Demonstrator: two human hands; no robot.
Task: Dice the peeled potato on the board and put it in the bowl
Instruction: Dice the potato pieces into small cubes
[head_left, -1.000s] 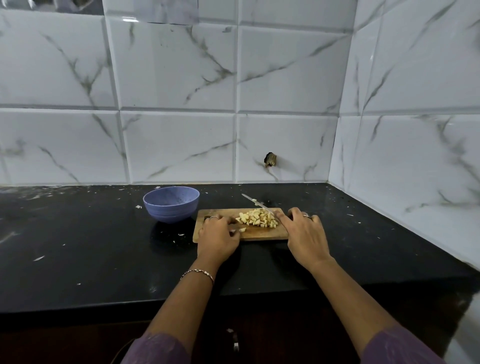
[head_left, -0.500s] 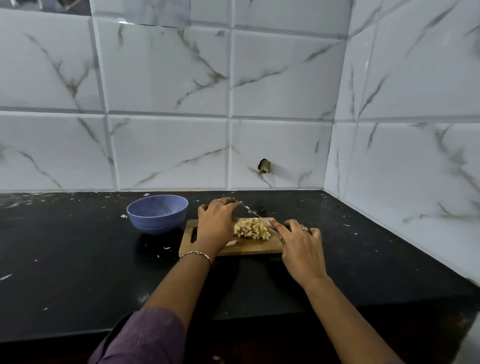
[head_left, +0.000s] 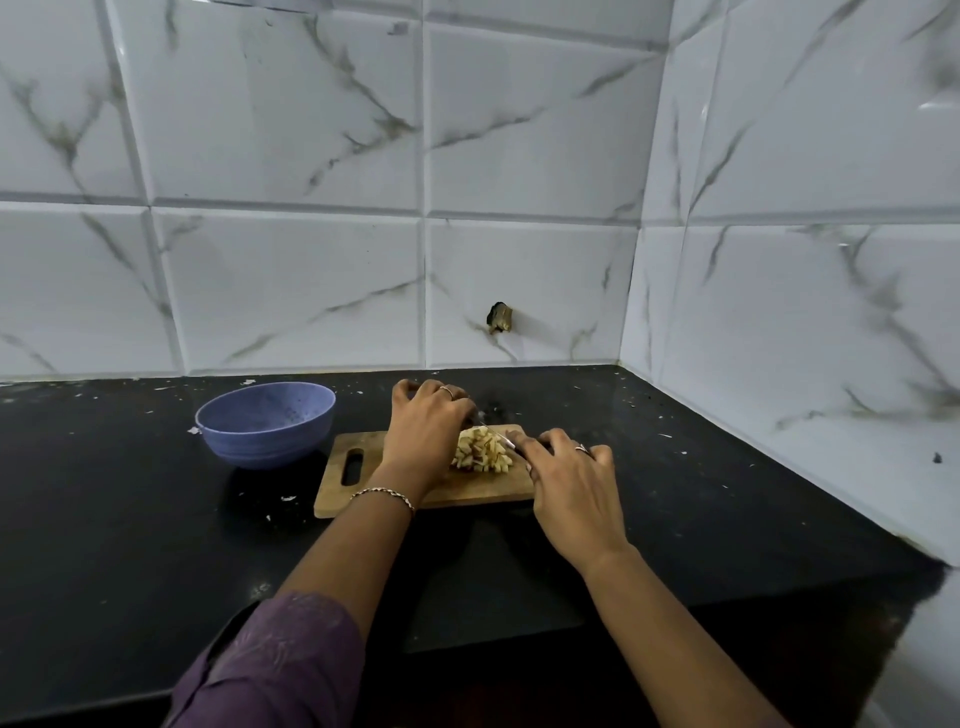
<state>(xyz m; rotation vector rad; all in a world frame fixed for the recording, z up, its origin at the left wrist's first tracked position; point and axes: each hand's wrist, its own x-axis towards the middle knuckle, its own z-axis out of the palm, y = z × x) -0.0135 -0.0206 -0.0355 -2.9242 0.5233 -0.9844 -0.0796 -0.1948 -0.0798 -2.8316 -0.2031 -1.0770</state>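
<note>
The head view shows one wooden board (head_left: 457, 493), one blue bowl (head_left: 266, 423), one knife (head_left: 500, 435) and one heap of diced potato (head_left: 483, 451), all on a black surface (head_left: 130, 545). Two hands work over the board.

The potato heap sits on the far right part of the board, well clear of the bowl, in many small pale cubes too crowded to count. The left hand (head_left: 426, 434) curls loosely against the heap's left side, fingers bent over its far edge; it grips nothing that can be seen. The right hand (head_left: 571, 488) is closed around the knife handle at the board's right edge, and the thin blade slants up and left across the top of the heap. Each hand wears one ring, and one bracelet (head_left: 384, 496) circles the left wrist.

The bowl stands just left of the board, apart from it, and its inside looks empty. The board's slotted handle end (head_left: 353, 467) points toward the bowl. Beyond the board a strip of bare surface runs to the tiled wall (head_left: 291, 291). To the board's right the surface stays open up to the side wall. In front of the board lies wide dark surface up to its near edge, crossed only by the two forearms.
</note>
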